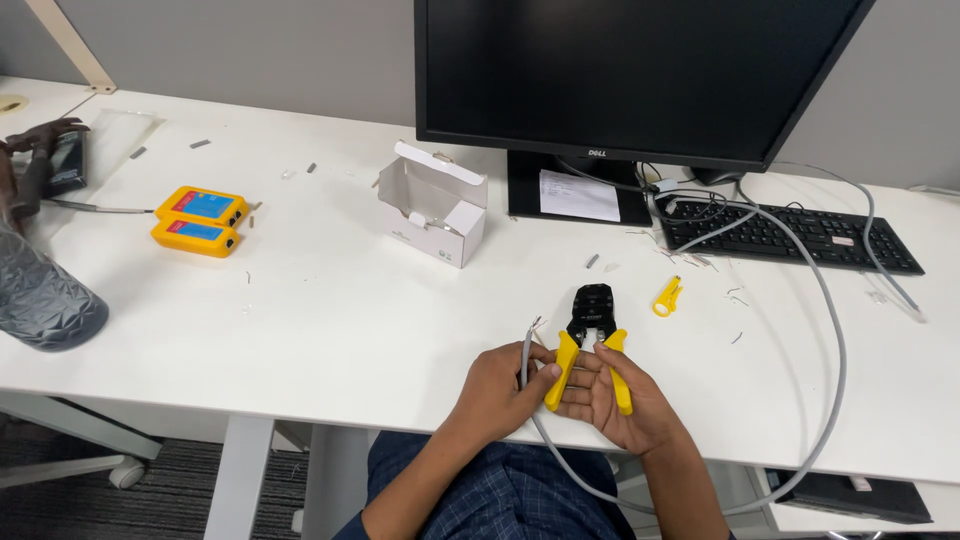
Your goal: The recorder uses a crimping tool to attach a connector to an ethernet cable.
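The crimping tool (590,330) had a matt black metal head and glossy yellow plastic handles. The grey cable (826,330) looked smooth and rubbery. The desk (330,300) was smooth matt white; the small box (432,215) was white card.

tester (200,221) left of box (436,216) (monitor (630,75) behind), keyboard (790,236) right.

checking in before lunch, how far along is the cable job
Done: the cable end looks stripped, its thin wires fanned out bare. In hand: the left hand pinches that end while the right hand holds the crimper. Left: no plug shows on it, and the tester sits unused.
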